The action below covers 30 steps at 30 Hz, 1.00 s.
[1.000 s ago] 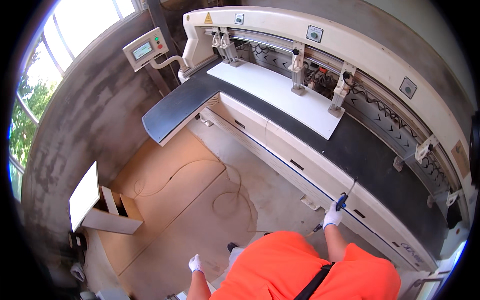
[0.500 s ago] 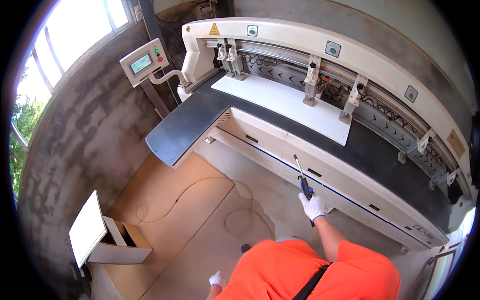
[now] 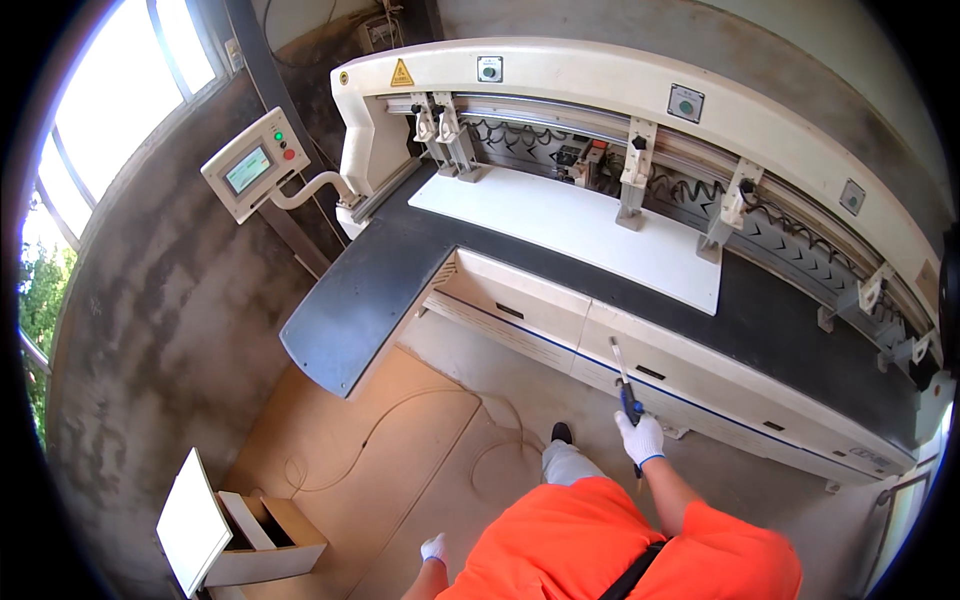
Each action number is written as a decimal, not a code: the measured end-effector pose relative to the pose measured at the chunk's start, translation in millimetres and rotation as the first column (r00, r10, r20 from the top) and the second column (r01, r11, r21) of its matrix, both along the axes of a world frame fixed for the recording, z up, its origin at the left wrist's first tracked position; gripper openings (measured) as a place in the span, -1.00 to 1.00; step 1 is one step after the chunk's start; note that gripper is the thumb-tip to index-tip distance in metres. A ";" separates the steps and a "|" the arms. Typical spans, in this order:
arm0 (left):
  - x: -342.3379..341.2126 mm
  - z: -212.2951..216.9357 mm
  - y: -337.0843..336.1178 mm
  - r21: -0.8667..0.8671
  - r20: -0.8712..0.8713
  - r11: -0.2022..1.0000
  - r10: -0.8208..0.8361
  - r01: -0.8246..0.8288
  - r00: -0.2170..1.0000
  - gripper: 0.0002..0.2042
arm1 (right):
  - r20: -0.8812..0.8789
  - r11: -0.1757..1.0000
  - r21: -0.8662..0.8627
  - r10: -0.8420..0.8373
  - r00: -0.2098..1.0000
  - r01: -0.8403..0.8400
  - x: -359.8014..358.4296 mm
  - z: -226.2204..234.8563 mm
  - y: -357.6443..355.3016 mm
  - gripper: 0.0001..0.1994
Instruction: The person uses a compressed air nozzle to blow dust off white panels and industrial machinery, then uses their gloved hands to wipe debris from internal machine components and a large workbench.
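Note:
My right hand (image 3: 641, 437), in a white knit glove, is closed around the grip of a black and blue air blow gun (image 3: 630, 405). Its long thin nozzle points up and away, in front of the machine's pale front panel (image 3: 540, 310). Low in the picture hangs my left hand (image 3: 433, 547), also gloved, away from the machine; its fingers are too small to make out. A long white board (image 3: 570, 230) lies on the machine's black table (image 3: 800, 345), beneath several press-down clamps (image 3: 634, 175). Behind the board, a drilling unit (image 3: 580, 160) is partly hidden.
A control panel (image 3: 247, 166) with a lit screen stands on an arm at the left. The table's black wing (image 3: 365, 310) juts toward me. A thin hose (image 3: 385, 400) loops over brown floor sheets. At lower left are a white panel (image 3: 190, 525) and an open-topped box (image 3: 265, 565).
The drilling unit has slid left along the rail behind the board. My view has shifted, and a leg and shoe now show further forward. The blow gun stays in my right hand.

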State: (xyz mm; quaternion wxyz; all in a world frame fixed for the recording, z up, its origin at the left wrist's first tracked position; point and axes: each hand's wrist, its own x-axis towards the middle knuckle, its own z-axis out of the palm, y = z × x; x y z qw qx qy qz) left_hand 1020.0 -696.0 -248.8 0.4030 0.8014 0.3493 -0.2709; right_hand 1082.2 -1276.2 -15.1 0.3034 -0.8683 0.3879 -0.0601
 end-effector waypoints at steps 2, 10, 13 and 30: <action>55.3 7.5 -46.9 -0.157 0.094 0.978 0.155 -0.139 0.983 -0.64 | 0.040 0.859 0.464 -0.266 0.963 0.218 20.4 -11.2 -18.3 -0.45; 222.0 79.8 -218.1 -0.348 0.283 0.938 0.090 0.015 0.955 -0.62 | -0.175 0.974 0.212 0.113 0.978 -0.075 91.5 23.2 -70.0 -0.38; 242.8 74.5 -242.5 -0.265 0.246 0.956 -0.063 0.129 0.967 -0.59 | -0.089 0.963 0.246 0.131 0.987 -0.105 102.3 17.2 -85.8 -0.41; 484.3 140.1 -338.0 -0.050 0.701 0.931 -0.225 0.361 0.677 -0.71 | -0.208 0.949 0.316 0.069 0.976 0.000 162.4 31.4 -73.4 -0.42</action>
